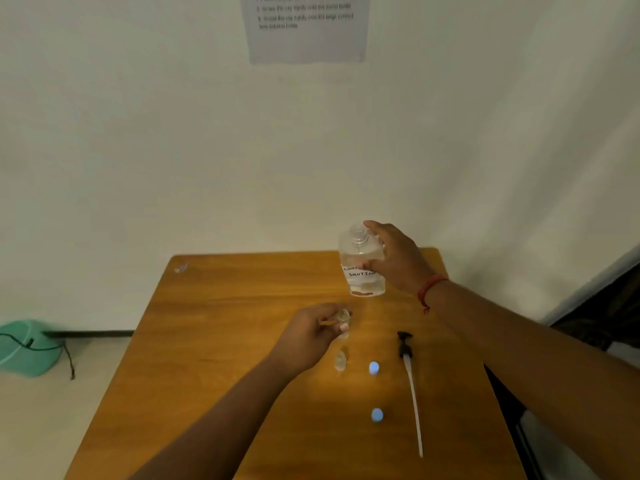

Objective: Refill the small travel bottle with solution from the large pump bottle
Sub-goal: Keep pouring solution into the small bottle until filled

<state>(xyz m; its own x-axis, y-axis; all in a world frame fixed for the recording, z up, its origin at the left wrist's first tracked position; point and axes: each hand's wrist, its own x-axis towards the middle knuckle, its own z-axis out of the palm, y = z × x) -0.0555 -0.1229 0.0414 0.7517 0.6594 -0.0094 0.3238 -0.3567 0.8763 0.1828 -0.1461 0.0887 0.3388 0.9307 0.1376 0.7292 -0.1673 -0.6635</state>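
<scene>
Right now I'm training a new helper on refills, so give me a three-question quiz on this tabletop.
1. True or false: the pump is screwed onto the large bottle.
2. How many blue caps lie on the table?
3. Which hand holds the small travel bottle: A left, B right?

Key: 1 false, the pump lies on the table and the bottle's neck is open. 2 two. 3 A, the left hand; the right hand grips the large bottle.

Wooden table (214, 341) set against a pale wall (138, 133). Printed sheet (306, 27) stuck high on the wall, text blurred. Green tub (27, 348) on the floor at left, dark cord (67, 358) trailing across it.
</scene>
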